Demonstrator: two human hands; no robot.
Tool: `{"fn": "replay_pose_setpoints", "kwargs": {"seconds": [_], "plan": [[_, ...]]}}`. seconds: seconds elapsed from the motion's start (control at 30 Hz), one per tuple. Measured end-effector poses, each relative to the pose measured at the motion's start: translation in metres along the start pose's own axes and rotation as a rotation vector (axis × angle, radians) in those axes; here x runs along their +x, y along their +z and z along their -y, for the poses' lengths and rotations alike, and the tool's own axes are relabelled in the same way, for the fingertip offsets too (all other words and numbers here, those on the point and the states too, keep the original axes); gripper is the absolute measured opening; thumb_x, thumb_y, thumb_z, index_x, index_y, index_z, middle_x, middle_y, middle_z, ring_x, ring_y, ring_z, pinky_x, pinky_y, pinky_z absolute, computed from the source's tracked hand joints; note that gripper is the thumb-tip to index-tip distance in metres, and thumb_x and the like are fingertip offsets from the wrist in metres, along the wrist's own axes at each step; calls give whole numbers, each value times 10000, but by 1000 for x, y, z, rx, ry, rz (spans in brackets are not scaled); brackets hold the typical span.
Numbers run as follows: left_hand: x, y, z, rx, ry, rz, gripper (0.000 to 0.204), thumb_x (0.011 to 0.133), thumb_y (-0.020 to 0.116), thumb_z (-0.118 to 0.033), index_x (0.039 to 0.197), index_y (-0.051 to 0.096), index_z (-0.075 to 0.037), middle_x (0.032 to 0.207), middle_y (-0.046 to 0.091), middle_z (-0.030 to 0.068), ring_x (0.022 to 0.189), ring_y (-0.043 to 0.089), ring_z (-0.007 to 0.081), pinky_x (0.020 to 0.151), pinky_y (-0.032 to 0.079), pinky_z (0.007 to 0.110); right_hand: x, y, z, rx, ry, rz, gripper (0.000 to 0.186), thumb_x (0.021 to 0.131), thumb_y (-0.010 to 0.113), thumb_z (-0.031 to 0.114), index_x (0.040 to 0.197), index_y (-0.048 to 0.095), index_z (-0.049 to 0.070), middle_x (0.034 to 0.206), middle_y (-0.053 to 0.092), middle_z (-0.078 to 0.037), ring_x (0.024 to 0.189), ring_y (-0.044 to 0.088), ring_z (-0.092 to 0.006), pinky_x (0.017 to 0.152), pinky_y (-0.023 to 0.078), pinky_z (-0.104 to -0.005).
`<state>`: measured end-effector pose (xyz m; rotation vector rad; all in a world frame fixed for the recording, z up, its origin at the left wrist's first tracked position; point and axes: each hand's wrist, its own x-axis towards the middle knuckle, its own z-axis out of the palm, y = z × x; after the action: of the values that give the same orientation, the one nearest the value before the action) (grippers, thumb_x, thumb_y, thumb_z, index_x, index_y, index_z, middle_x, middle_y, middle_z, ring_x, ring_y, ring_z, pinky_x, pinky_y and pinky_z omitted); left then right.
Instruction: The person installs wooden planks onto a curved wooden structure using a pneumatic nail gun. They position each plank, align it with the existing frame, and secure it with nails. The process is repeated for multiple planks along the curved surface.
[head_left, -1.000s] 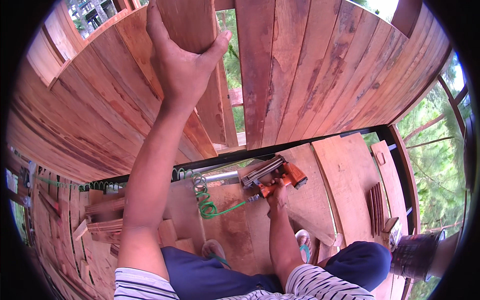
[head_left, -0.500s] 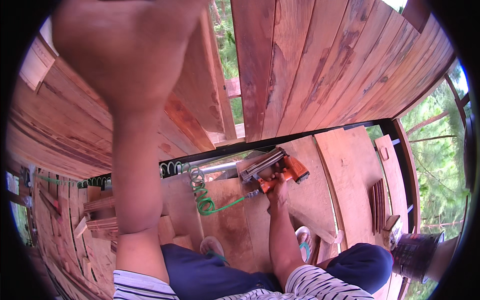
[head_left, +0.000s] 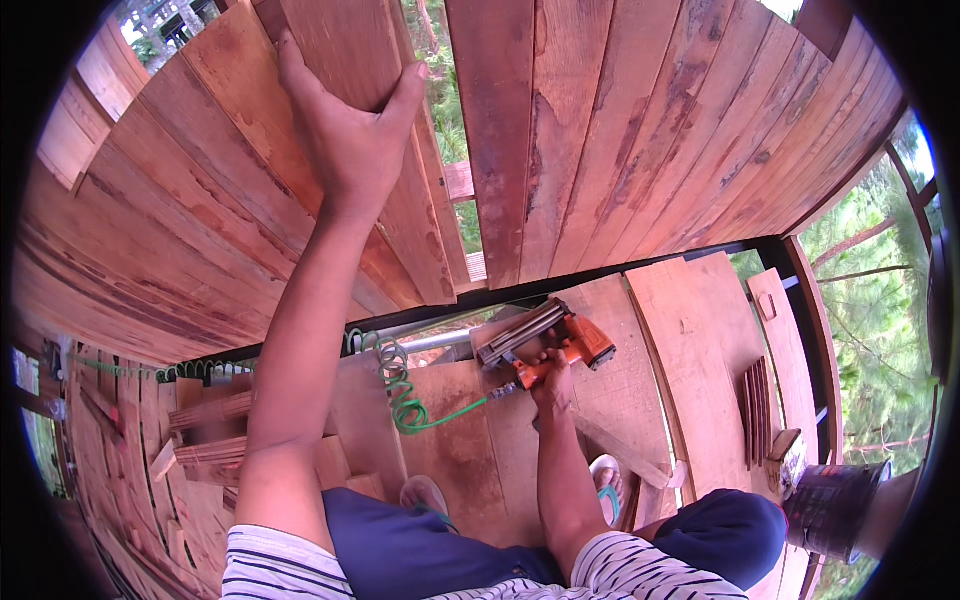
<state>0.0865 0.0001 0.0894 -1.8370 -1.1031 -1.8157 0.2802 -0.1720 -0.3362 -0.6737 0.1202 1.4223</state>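
My left hand (head_left: 352,140) is raised against the wall, spread across the width of a loose-looking reddish wooden board (head_left: 425,220). Its thumb lies at the board's right side and a finger at the left; the other fingertips are hidden. Low over the floor, my right hand (head_left: 552,378) is wrapped round the handle of an orange nail gun (head_left: 590,342). The gun's metal magazine (head_left: 522,332) points up and left. A green coiled air hose (head_left: 408,400) joins the gun at its handle end.
Upright planks (head_left: 640,130) form the wall right of a narrow gap. Plywood sheets (head_left: 700,350) cover the floor by my sandalled feet. Stacked wooden strips (head_left: 215,450) lie at the left, more strips (head_left: 757,415) at the right. A dark bucket (head_left: 835,510) stands at the lower right.
My left hand has moved away from close to the camera onto the board, which has shifted slightly right, narrowing the gap. My right hand and the nail gun have hardly moved.
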Motion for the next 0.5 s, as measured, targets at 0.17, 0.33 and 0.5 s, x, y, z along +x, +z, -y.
{"fn": "replay_pose_setpoints", "kwargs": {"seconds": [0.17, 0.33, 0.5], "plan": [[-3, 7, 0, 219, 177, -63, 1005, 754, 811, -232, 1513, 188, -16, 1365, 350, 314, 1228, 455, 438, 979, 441, 495, 1, 0, 0, -27, -1, -21, 437, 915, 477, 101, 1352, 482, 98, 775, 493, -38, 690, 517, -166, 670, 509, -329], [-6, 11, 6, 264, 246, -73, 959, 743, 780, -177, 1531, 238, -95, 1342, 321, 316, 1210, 425, 488, 976, 414, 539, -3, 5, -2, 14, -30, -46, 401, 917, 478, 85, 1318, 496, 85, 807, 496, -37, 721, 517, -150, 661, 509, -319], [-7, 16, 7, 350, 315, -64, 793, 814, 730, -168, 1498, 335, -96, 1402, 250, 333, 1264, 363, 500, 985, 399, 550, -5, 7, 2, -30, -9, -17, 467, 912, 486, 77, 1378, 479, 108, 813, 499, -30, 717, 515, -153, 659, 507, -322]]}}
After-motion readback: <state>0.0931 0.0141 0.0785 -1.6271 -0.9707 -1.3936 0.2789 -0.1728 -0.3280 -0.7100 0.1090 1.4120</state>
